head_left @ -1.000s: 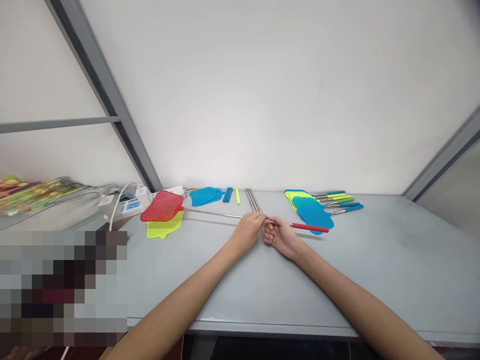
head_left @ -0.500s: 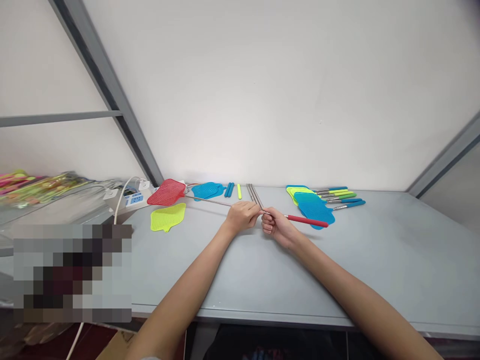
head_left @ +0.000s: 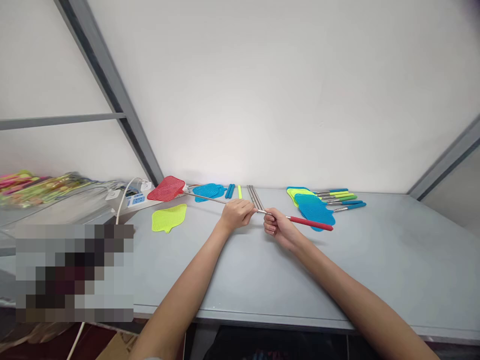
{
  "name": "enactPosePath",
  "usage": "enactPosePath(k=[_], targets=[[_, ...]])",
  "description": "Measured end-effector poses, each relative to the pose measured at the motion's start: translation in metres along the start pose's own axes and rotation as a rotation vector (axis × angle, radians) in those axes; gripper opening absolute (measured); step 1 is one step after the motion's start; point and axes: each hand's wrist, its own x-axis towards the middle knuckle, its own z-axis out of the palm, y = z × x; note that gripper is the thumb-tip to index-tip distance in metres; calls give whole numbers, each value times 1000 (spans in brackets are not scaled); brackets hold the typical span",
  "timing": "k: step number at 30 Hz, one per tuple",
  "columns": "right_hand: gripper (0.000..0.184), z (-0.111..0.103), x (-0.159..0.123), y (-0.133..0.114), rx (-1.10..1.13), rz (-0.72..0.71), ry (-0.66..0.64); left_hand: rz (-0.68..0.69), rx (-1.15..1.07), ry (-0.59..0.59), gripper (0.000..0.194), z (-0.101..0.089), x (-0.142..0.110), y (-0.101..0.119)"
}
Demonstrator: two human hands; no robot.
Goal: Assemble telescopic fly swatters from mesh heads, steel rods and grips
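Observation:
A red fly swatter (head_left: 167,188) is held across the front of me above the grey table (head_left: 262,280), its mesh head to the left and its red handle to the right. My left hand (head_left: 237,214) is closed round its thin metal rod. Close by on the right, my right hand (head_left: 276,223) grips the rod near the handle. A short stretch of rod shows between the hands. Just behind them lie several loose metal rods (head_left: 255,196). A yellow-green swatter head (head_left: 168,218) lies flat below the red one.
Blue swatter heads (head_left: 208,191), two blue handles (head_left: 230,191) and a yellow handle (head_left: 240,192) lie along the wall. Swatters with blue heads (head_left: 313,210) and coloured handles are piled at right. A power strip (head_left: 137,200) with cables and bagged colourful items (head_left: 45,190) are at left.
My hands have drawn slightly apart along the rod, the left moving left and the right moving right with the red handle. More bare rod shows between them.

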Motion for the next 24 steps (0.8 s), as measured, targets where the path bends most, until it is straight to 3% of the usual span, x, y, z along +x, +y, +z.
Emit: enactPosePath(k=[11, 24], targets=[[30, -5, -7, -17, -42, 29, -24, 58, 122, 104, 28, -5, -1, -8], [31, -19, -7, -23, -38, 15, 7, 29, 128, 85, 29, -8, 0, -9]])
